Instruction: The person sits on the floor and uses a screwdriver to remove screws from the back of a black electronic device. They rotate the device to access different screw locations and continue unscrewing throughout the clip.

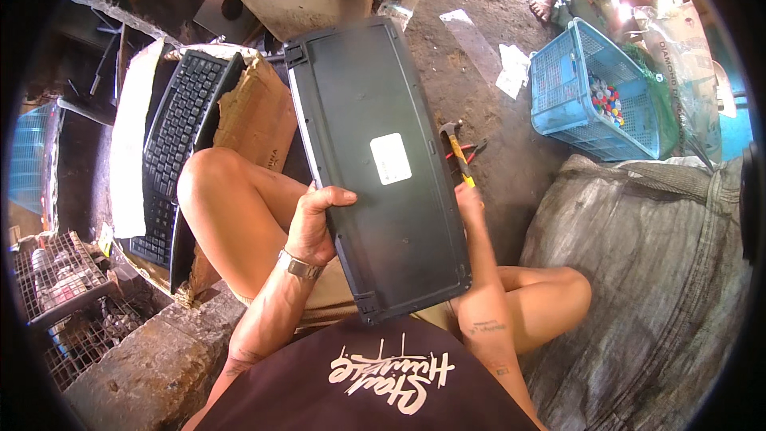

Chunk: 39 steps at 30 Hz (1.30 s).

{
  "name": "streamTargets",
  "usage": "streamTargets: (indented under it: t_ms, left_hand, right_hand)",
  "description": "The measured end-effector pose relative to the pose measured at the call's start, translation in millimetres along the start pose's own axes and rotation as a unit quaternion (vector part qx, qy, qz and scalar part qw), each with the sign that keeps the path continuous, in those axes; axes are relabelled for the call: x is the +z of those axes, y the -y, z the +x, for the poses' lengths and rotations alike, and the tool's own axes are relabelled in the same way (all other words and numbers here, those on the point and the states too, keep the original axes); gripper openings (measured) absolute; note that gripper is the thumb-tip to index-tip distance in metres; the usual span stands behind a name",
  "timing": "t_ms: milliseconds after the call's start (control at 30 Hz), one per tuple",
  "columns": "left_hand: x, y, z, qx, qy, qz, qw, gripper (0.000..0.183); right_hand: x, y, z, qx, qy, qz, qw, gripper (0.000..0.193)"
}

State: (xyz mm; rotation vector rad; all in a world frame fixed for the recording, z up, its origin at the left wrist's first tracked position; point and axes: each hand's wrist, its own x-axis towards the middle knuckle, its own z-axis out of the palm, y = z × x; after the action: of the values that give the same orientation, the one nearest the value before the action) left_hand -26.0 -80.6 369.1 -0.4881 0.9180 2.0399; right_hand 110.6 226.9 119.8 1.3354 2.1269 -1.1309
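Between both hands (pixel 315 223), upturned keyboard (pixel 375 160)

two keyboards (pixel 375 168), one hammer (pixel 455 148), one blue basket (pixel 586 92), one grey sack (pixel 638 271), two hands (pixel 311 227)

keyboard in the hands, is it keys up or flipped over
Flipped over: the keyboard shows its plain black underside with a white label, no keys, held by the left hand and right hand.

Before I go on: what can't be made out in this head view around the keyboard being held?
- Key side of the held keyboard: faces down, only its back shows.
- Right hand: fingers behind the keyboard's edge, grip unclear.
- Hammer: handle end hidden by that hand.
- Second keyboard: lower part behind the knee.
- Blue basket: contents too small.
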Motion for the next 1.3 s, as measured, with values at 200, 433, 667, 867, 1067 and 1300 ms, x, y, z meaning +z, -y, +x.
streamTargets:
  t_ms: [200, 433, 667, 867, 1067, 1300]
  left_hand:
    - [16, 8, -11, -0.016, 0.042, 0.010, 0.999, 0.050]
    - [25, 27, -23, -0.059, 0.093, 0.049, 0.993, 0.068]
    - [18, 45, -24, -0.091, 0.122, 0.016, 0.988, 0.064]
    - [22, 44, -26, -0.061, 0.144, 0.009, 0.988, 0.059]
    - [20, 46, -27, -0.047, 0.156, 0.004, 0.987, 0.061]
    - [15, 55, -16, 0.039, 0.152, 0.098, 0.983, 0.080]
  right_hand:
    - [-205, 130, -210, -0.246, -0.162, 0.206, 0.933, 0.029]
    - [-221, 156, -358, -0.501, -0.237, 0.092, 0.827, 0.029]
    - [-195, 190, -382, -0.494, -0.209, -0.083, 0.840, 0.031]
    - [-189, 212, -387, -0.521, -0.173, -0.140, 0.824, 0.034]
    - [-186, 220, -383, -0.507, -0.128, -0.162, 0.837, 0.032]
    - [-204, 230, -368, -0.387, -0.011, -0.168, 0.907, 0.032]
